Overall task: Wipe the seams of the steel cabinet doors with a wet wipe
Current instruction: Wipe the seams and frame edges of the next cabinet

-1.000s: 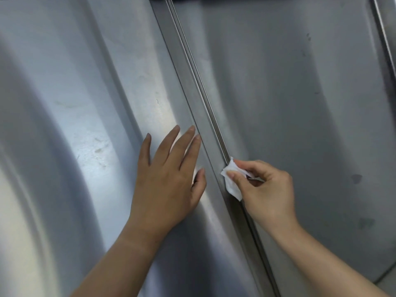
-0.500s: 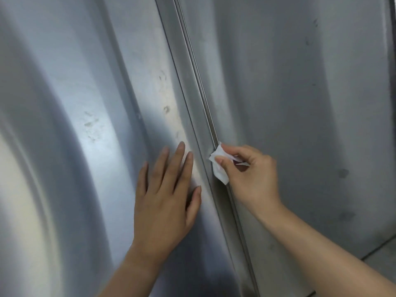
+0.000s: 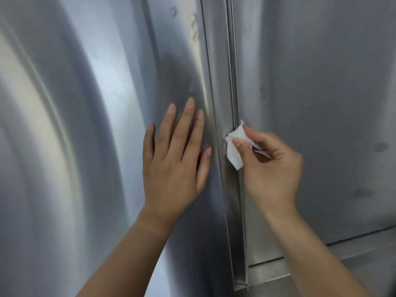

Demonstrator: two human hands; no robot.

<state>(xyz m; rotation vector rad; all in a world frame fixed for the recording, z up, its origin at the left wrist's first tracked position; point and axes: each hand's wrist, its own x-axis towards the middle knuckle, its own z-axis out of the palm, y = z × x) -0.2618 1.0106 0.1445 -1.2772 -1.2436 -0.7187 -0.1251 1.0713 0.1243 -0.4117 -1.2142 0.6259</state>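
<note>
Against smudged brushed-steel cabinet doors (image 3: 321, 82), the right hand (image 3: 274, 172) pinched a crumpled white wet wipe (image 3: 234, 153) on their vertical seam (image 3: 233, 61); the left hand (image 3: 171, 168) lay flat, fingers straight.

The left grip (image 3: 173, 168) lies flat at the centre of the frame, fingers straight and pointing up; the left forearm (image 3: 132, 254) rises from the bottom edge. Just right of it, the right grip (image 3: 272, 168) pinches a wet wipe (image 3: 234, 151) between thumb and forefinger, other fingers curled; the right forearm (image 3: 310, 254) enters from lower right.
</note>
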